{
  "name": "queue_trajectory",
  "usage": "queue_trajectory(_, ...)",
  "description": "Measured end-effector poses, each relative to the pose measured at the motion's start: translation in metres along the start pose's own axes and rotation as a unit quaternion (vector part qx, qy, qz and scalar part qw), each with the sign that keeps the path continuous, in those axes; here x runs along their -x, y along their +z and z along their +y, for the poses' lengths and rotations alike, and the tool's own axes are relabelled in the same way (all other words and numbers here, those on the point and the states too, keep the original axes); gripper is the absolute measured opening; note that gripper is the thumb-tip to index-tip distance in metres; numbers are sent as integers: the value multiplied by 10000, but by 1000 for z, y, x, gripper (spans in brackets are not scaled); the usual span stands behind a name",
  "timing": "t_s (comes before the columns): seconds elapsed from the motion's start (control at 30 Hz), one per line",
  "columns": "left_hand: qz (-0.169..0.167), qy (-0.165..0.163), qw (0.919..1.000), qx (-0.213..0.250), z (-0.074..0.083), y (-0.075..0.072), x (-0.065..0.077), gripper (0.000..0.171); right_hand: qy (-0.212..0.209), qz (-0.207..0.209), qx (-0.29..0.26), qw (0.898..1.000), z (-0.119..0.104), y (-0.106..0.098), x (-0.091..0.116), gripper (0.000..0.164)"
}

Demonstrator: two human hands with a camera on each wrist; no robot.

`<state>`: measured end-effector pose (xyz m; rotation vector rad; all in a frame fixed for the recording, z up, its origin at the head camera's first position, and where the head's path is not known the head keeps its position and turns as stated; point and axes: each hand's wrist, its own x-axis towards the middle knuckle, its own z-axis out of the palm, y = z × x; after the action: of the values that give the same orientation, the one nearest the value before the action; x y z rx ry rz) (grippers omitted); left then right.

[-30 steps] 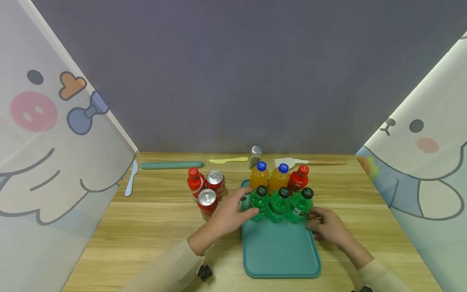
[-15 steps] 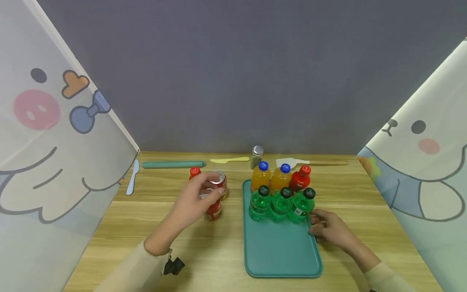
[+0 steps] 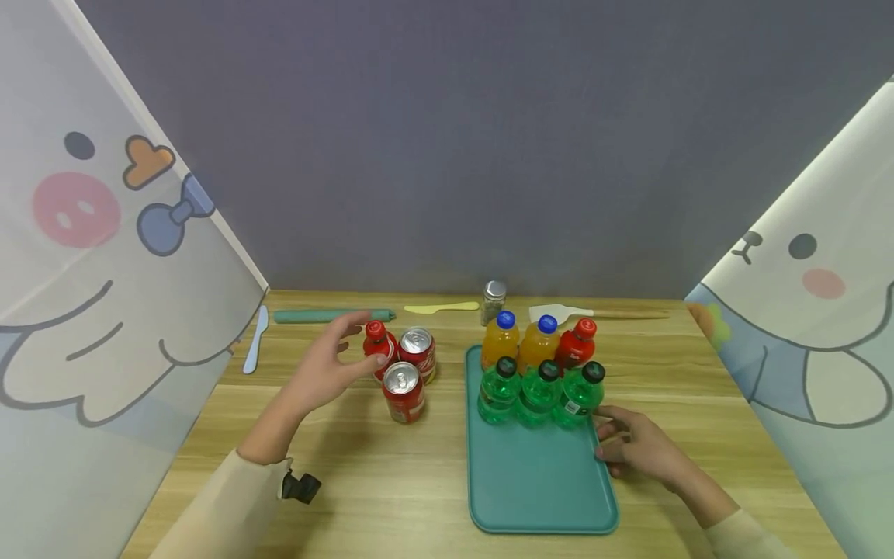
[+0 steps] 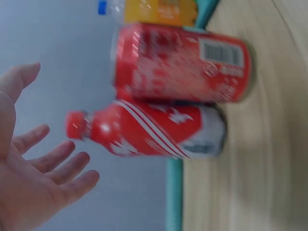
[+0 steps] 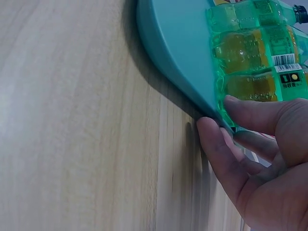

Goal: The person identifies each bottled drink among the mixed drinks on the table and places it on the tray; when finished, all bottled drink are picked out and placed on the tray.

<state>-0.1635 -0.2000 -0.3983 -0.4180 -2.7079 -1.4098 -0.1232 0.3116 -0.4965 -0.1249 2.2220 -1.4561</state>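
Observation:
My left hand [image 3: 321, 374], thumb and fingers spread, is beside a red plastic bottle [image 3: 377, 347] with a red cap. In the left wrist view that hand [image 4: 45, 166] stands apart from the bottle [image 4: 154, 130], with nothing in its grasp. Two red soda cans [image 3: 403, 396] stand close against the bottle's right side. At the right edge of the teal tray [image 3: 541, 485], my right hand [image 3: 639, 446] holds the rim with thumb and fingers, near the rightmost green bottle [image 3: 578, 396]. Three green bottles with black caps stand in a row on the tray.
Behind the green bottles are two orange drink bottles [image 3: 500, 341] and another red bottle [image 3: 574, 347]. Along the back lie a green stick [image 3: 314, 316], a yellow knife [image 3: 441, 307] and a white spatula [image 3: 559, 312], with a shaker [image 3: 493, 304]. A blue knife [image 3: 255, 339] lies far left.
My left hand has left the leftmost green bottle and passed leftward over the cans to the red bottle, its fingers spread. The right hand stays at the tray's edge.

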Motion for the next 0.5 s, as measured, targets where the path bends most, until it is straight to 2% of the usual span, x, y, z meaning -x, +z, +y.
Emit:
queue_trajectory(0.13, -120, -153, 9997, 124, -20, 1, -4, 76, 48, -83, -31, 9999, 2, -1, 2, 81)
queue_trajectory(0.33, -230, -313, 9980, 503, -52, 9, -11, 74, 110, -101, -110, 9998, 3, -1, 3, 81)
queue_trajectory(0.5, -344, -339, 9956, 804, -69, 18, -15, 69, 111, -108, -207, 9997, 5, -1, 2, 79)
